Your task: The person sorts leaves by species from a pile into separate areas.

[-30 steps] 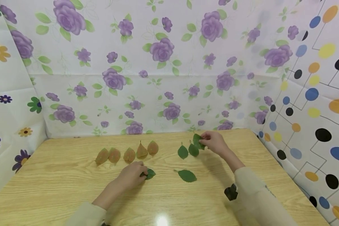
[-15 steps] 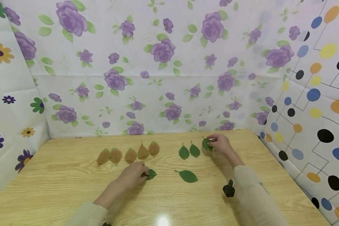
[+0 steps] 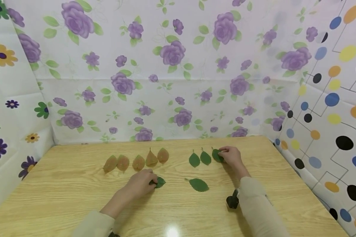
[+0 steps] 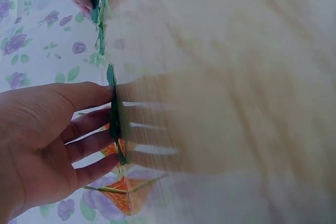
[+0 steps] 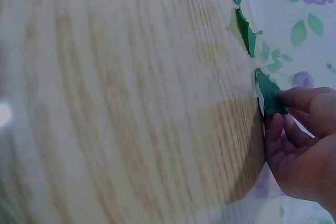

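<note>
In the head view my right hand (image 3: 232, 156) pinches a green leaf (image 3: 217, 154) with toothed edges at the right end of a row. The right wrist view shows thumb and finger on this leaf (image 5: 269, 94). Two more green leaves, one (image 3: 194, 159) and another (image 3: 205, 158), lie just left of it. My left hand (image 3: 140, 182) rests its fingertips on another green leaf (image 3: 160, 182), which they partly cover. Its fingers look spread and nearly straight in the left wrist view, touching the leaf (image 4: 114, 124). A loose green leaf (image 3: 198, 185) lies between the hands, nearer the front.
Several reddish-brown leaves form a row at the back left, one (image 3: 151, 158) with its stem pointing up. All lie on a wooden table (image 3: 62, 191). A flowered cloth (image 3: 154, 98) stands behind it, and a dotted cloth (image 3: 323, 131) borders the right side.
My right hand has carried its green leaf right and down onto the table beside the two others, leaving a gap. The left hand has stayed on its leaf.
</note>
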Tool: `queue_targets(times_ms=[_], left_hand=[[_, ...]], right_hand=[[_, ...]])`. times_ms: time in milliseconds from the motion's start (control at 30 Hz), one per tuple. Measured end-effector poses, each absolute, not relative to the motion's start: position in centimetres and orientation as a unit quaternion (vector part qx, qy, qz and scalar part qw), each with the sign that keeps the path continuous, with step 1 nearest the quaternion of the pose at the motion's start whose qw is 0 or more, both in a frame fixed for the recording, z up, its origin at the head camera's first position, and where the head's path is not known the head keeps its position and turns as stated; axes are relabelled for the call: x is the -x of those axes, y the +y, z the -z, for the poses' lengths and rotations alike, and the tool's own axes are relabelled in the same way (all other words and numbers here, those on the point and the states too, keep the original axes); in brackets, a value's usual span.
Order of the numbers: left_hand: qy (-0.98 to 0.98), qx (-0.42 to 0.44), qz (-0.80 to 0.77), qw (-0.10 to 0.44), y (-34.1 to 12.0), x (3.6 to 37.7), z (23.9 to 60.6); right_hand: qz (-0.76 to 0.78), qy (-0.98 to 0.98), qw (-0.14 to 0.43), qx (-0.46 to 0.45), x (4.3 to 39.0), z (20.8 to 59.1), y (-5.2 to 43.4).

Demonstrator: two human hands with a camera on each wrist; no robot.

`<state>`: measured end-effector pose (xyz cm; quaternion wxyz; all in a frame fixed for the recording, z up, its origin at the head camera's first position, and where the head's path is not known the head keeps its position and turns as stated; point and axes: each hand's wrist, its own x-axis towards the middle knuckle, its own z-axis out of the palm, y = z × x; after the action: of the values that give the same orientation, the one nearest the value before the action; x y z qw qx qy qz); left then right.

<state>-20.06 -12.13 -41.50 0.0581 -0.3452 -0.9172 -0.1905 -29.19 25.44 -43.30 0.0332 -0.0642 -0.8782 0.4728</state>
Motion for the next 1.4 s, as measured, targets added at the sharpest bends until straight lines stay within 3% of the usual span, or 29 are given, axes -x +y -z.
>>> queue_targets(times_ms=[867, 1400], left_hand=[[-0.921, 0.34, 0.182, 0.052, -12.21, 20.27, 41.53], [-0.927, 0.309, 0.212, 0.009, -12.21, 20.53, 41.07]], right_hand=[[-0.445, -0.89, 0.052, 0.079, 28.89, 43.43, 24.48], [-0.436, -0.895, 0.06, 0.072, 28.51, 43.42, 24.45]])
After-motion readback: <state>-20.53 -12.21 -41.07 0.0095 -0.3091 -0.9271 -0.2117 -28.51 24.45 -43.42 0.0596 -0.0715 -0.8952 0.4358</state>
